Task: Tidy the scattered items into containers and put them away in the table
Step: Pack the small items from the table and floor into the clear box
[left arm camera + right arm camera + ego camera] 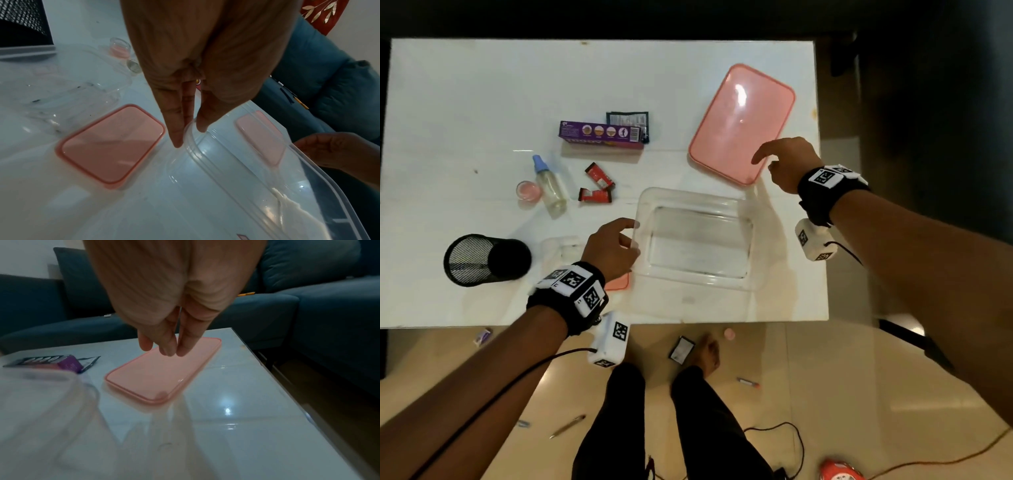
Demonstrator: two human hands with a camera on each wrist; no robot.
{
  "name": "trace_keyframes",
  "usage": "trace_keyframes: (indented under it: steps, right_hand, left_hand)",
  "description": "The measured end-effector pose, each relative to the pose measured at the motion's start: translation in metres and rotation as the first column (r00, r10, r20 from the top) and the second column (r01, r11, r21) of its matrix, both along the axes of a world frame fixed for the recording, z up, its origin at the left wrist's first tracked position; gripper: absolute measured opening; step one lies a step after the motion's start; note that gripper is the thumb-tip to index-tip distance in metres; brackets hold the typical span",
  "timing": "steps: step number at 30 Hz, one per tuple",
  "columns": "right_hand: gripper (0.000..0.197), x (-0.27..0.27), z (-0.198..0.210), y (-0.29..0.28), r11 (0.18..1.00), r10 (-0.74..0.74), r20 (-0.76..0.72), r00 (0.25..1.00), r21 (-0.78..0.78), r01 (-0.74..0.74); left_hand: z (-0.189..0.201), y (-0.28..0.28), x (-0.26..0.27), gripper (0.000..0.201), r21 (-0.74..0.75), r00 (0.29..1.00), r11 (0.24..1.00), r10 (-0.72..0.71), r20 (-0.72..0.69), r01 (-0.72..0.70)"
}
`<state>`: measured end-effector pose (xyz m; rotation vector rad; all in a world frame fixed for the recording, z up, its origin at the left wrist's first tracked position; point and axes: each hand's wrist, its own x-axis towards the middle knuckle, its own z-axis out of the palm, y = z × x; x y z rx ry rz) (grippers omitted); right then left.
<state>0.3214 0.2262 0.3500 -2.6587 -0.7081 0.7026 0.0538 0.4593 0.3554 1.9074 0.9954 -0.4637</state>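
Table (448,85), white and glossy, carries everything. Large clear rectangular plastic container (697,240) sits open-side up near my edge, long axis running left to right across my front. My left hand (611,248) is at its left short end: in the left wrist view my fingers (174,129) point straight down outside the wall while the thumb dips just inside the rim, so I am pinching that rim.

Large pink rectangular lid (741,123) lies flat beyond the container, toward the far right corner, long axis tilted from near-left to far-right. My right hand (789,164) hovers over its near right corner, fingers (166,344) loosely extended downward and close together, holding nothing; whether they touch the lid I cannot tell.

Left of the container: small pink lid (111,146) flat beside my left fingers, small clear container (61,91) beyond it, black mesh pen cup (486,258) lying on its side with its mouth facing left. Farther out: clear spray bottle with blue cap (549,186) lying down, cap pointing away from me; small round pink-filled jar (528,192) just beside it; two red snack wrappers (597,185); purple carton (601,134), long axis left to right, overlapping a dark sachet (628,120).
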Motion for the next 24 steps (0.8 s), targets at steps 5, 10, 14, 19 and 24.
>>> trace_keyframes:
  steps: [5,10,14,19,24]
  right_hand:
    - [0.026,-0.002,0.003,0.012,0.998,-0.046,-0.052,0.998,0.046,0.048]
    - [0.017,-0.007,0.019,0.037,0.997,0.063,-0.062,0.996,0.044,-0.06]
    - [0.017,-0.002,0.039,0.075,0.992,0.121,-0.068,0.99,0.041,-0.119]
    - [0.023,0.011,0.036,0.144,0.983,0.183,-0.087,0.979,-0.012,-0.185]
    - [0.054,0.016,-0.009,0.214,0.971,0.214,-0.16,0.964,-0.072,-0.228]
  left_hand:
    - [-0.001,0.003,-0.001,0.043,-0.022,0.999,0.999,-0.036,0.009,0.036]
    - [0.005,0.02,0.012,0.042,-0.047,0.986,0.987,-0.155,-0.062,0.152]
    - [0.019,0.058,0.041,0.038,0.018,0.986,0.985,-0.169,0.009,0.169]
    - [0.013,0.116,0.086,0.044,0.233,0.944,0.934,-0.306,0.125,0.271]
    - [-0.01,0.156,0.126,0.07,0.461,0.757,0.642,-0.645,-0.106,0.612]
